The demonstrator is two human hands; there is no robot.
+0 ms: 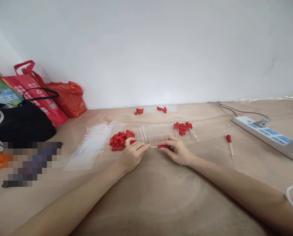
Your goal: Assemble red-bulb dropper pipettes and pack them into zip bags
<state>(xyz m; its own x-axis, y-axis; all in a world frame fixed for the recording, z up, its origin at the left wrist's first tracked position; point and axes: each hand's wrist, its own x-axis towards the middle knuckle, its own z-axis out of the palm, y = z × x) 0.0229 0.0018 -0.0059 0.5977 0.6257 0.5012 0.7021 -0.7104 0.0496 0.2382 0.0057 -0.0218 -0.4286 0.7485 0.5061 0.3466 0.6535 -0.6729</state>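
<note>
My left hand (134, 152) pinches a thin clear glass tube (153, 147) between thumb and fingers. My right hand (175, 150) holds a red rubber bulb (162, 146) at the tube's right end; whether the tube is inside it is too small to tell. Behind my hands lies a row of clear tubes (156, 131). A pile of red bulbs (118, 139) is beside my left hand. Several droppers with red bulbs (183, 127) lie at the row's right end. A single dropper (229, 139) lies farther right.
Clear plastic bags (88, 147) lie at the left. Small bags with red-bulbed pieces (150, 109) are near the wall. A white power strip (266, 134) sits at the right. Red bags (69, 98) and a black bag (23, 124) stand at the far left.
</note>
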